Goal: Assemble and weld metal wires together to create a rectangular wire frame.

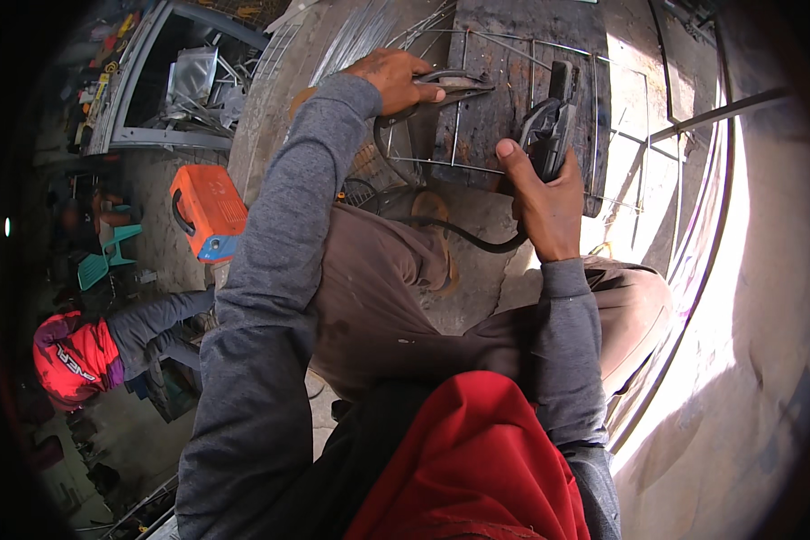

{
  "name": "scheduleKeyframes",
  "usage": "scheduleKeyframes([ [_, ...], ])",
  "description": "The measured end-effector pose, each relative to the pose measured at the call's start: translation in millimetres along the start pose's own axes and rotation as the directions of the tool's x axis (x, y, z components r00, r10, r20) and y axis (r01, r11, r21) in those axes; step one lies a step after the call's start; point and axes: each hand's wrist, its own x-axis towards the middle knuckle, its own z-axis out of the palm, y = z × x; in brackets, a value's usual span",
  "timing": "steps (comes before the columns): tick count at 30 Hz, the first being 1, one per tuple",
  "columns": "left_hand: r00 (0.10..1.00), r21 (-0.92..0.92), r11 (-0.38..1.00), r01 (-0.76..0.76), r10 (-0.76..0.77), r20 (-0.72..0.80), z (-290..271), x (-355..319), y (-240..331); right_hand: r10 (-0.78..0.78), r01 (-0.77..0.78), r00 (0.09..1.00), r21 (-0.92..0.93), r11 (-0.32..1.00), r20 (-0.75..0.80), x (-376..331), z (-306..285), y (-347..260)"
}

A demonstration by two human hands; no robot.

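In the upper middle, my left hand (389, 79) is closed around the handles of a metal welding ground clamp (463, 84). The clamp's jaws point right, over a grid of thin metal rods (457, 126), and I cannot tell whether they bite on a rod. My right hand (549, 202) grips a black welding electrode holder (546, 139) with its head pointing away from me. A thick black cable (481, 241) runs from below that hand to the left. Under the grid lies a dark, worn wooden board (495, 72).
An orange box-shaped machine (209, 209) stands on the floor at left. Thin rods (355, 40) lie beyond my left hand. A framed panel (121, 85) with scrap metal is at far left. A person in red (72, 355) bends nearby, beside a green chair (108, 256).
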Motion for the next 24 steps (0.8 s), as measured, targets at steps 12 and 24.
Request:
scheduleKeyframes([
  [12,1.0,0.012,1.0,0.026,-0.026,0.008,-1,2,1,-0.127,0.126,0.992,-0.079,0.989,-0.008,1,2,7],
  [24,1.0,0.021,1.0,0.009,-0.008,-0.009,5,1,-1,-0.241,0.249,0.967,-0.482,0.84,0.081,-14,6,2],
])
